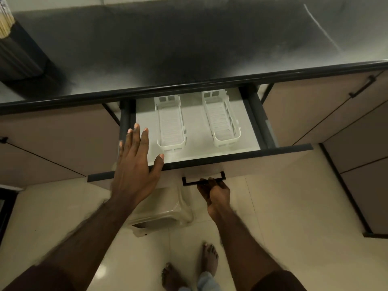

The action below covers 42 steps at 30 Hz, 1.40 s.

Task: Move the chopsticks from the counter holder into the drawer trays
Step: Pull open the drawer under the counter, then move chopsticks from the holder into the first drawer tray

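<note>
Chopsticks stand bundled in a dark ribbed holder on the worktop, far up-left of the left hand. That hand's fingers are spread flat and relaxed over the open drawer front-left corner, grasping nothing. Two white trays lie inside, just right of those fingers. Right hand grips the black drawer handle, fingers curled round it. Plastic stool between the forearms, bare feet below.

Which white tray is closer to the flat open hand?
The left tray; it sits right beside the open left hand, while the right tray lies farther off.
</note>
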Available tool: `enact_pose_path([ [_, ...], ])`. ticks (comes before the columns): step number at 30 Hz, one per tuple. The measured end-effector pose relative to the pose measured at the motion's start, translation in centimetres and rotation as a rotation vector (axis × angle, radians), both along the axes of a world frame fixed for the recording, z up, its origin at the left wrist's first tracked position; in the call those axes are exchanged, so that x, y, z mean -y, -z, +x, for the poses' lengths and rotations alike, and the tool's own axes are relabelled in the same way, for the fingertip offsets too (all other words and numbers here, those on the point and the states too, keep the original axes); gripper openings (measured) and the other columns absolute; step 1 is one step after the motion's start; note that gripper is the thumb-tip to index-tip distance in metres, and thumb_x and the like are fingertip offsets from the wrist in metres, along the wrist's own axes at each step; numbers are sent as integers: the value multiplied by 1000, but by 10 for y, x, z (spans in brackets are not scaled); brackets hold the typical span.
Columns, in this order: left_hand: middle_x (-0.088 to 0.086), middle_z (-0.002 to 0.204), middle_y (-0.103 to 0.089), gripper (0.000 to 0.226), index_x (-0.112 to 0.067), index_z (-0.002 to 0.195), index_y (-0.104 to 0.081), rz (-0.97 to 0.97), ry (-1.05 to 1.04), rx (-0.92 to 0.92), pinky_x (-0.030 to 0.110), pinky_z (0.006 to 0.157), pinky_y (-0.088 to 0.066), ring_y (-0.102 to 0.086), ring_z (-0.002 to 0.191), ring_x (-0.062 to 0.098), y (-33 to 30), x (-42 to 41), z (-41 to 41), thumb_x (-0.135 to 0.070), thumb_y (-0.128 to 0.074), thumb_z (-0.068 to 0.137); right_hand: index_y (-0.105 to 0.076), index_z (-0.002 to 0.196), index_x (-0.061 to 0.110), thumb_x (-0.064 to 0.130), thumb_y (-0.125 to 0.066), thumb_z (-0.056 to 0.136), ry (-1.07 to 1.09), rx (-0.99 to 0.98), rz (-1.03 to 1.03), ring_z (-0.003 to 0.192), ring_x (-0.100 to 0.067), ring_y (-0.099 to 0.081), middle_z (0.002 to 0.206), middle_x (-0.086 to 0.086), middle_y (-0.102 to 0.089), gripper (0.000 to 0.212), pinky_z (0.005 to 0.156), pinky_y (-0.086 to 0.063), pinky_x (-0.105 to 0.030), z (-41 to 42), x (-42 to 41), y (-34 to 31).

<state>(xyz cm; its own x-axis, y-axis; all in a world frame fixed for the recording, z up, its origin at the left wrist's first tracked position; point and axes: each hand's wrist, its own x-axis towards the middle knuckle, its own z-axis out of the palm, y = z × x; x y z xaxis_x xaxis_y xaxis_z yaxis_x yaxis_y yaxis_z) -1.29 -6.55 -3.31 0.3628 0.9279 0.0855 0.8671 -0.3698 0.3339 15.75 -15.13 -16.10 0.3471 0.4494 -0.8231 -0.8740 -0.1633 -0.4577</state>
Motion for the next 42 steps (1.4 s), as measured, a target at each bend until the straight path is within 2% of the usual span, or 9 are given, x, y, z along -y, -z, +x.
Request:
enact_pose_path([
  [7, -5, 159, 9, 76, -16, 154, -8, -14, 27, -6, 39, 121, 0, 8, 148, 14, -8, 13, -3, -51, -31, 91, -55, 124, -4, 2, -54, 98, 3, 25, -13, 89, -29, -68, 97, -20, -68, 26, 80, -58, -40, -10, 34, -2],
  [11, -9, 155, 14, 77, -17, 154, -7, -12, 40, -23, 37, 119, 3, 10, 147, 12, -8, 21, -3, -53, -30, 90, -55, 124, -4, 2, -55, 98, 9, 20, -17, 89, -30, -70, 103, -22, -68, 27, 76, -61, -38, -13, 47, -3],
  [14, -7, 157, 12, 77, -17, 154, -7, -6, 24, -23, 36, 118, 3, 10, 147, 12, -9, 25, -2, -53, -30, 90, -56, 122, -4, 2, -54, 98, -1, -6, -16, 91, -31, -69, 108, -24, -66, 25, 79, -60, -39, -13, 56, -5],
  [19, 0, 162, 7, 77, -16, 154, -6, 8, -10, -44, 40, 119, 0, 9, 148, 15, -11, 30, 3, -54, -30, 91, -56, 123, -4, 2, -55, 98, -33, -10, -12, 89, -29, -70, 99, -20, -69, 26, 76, -62, -36, -12, 62, -4],
  [26, 2, 162, 5, 78, -15, 154, -7, 20, -42, -49, 40, 120, -1, 7, 149, 18, -18, 40, 9, -54, -29, 90, -58, 119, 0, 10, -56, 99, -189, 51, -84, 98, -33, -69, 109, -22, -70, 23, 88, -59, -43, -6, 65, -5],
  [30, 3, 162, 4, 78, -14, 154, -8, 43, -49, -36, 40, 120, -1, 7, 149, 17, -28, 43, 12, -53, -30, 91, -60, 98, 11, 27, -58, 99, -465, 362, -252, 80, -28, -73, 86, -15, -73, 17, 73, -63, -40, 0, 74, -31],
  [35, 3, 163, 3, 75, -15, 154, -8, 74, -72, -13, 42, 121, -2, 6, 149, 18, -48, 45, 13, -52, -35, 95, -65, 88, 17, 40, -57, 95, -742, 933, -150, 72, -17, -69, 77, -1, -70, 25, 74, -61, -43, 3, 64, -87],
  [38, 3, 163, 4, 74, -15, 154, -8, 93, -77, 15, 41, 120, 0, 8, 148, 17, -61, 47, 11, -48, -40, 96, -64, 96, 19, 44, -56, 94, -915, 1195, -76, 76, -12, -67, 83, 4, -71, 27, 76, -59, -39, 3, 48, -132],
  [42, 4, 162, 3, 76, -15, 154, -8, 120, -84, 32, 41, 120, 0, 8, 148, 17, -81, 55, 4, -51, -35, 94, -60, 103, 18, 46, -52, 95, -1004, 1495, 28, 78, -19, -66, 89, 0, -72, 30, 71, -58, -38, -2, 33, -184],
])
